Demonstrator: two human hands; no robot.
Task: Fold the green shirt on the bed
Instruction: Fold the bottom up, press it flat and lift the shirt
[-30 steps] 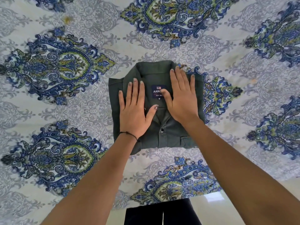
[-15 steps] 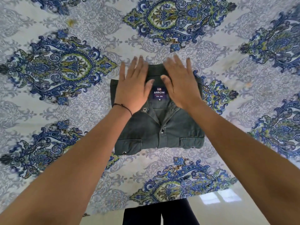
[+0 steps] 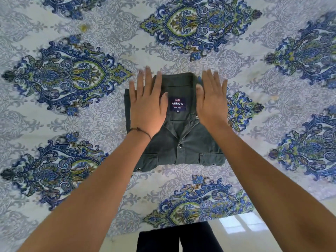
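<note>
Green shirt [image 3: 183,142] lies folded into a compact rectangle near the middle of the bed [image 3: 72,124], front side up, collar [image 3: 179,79] at the far edge, two chest pockets along the near edge. Bed is covered with a white sheet printed with blue and green ornaments. Both hands are laid on the upper half of the shirt, palms down. The left hand [image 3: 147,106] is on the left shoulder area and its fingers [image 3: 148,79] are straight and close together. Those fingertips reach past the shirt's far edge over the sheet, and the thumb lies alongside pointing toward the neck label [image 3: 177,104]. The right hand [image 3: 211,104] is on the right shoulder area, with its fingers [image 3: 209,79] also straight and nearly together. Its fingertips end around the shirt's far right corner, and the thumb is tucked in beside the collar. Neither hand curls round or pinches any cloth, so both are flat and released, holding nothing. Fingertips are a bit blurred, so I cannot tell whether they press firmly or only rest there. The label sits uncovered in the gap between the two hands and reads ARROW, size M. A snap button [image 3: 180,145] shows on the placket below the open neck, nearer the body than both palms. A thin dark band [image 3: 141,130] circles the left wrist. Both forearms are bare and stretch in from the bottom corners. At the bottom edge are dark trousers [image 3: 178,239] and a strip of shiny pale floor [image 3: 254,233] beside the bed.
</note>
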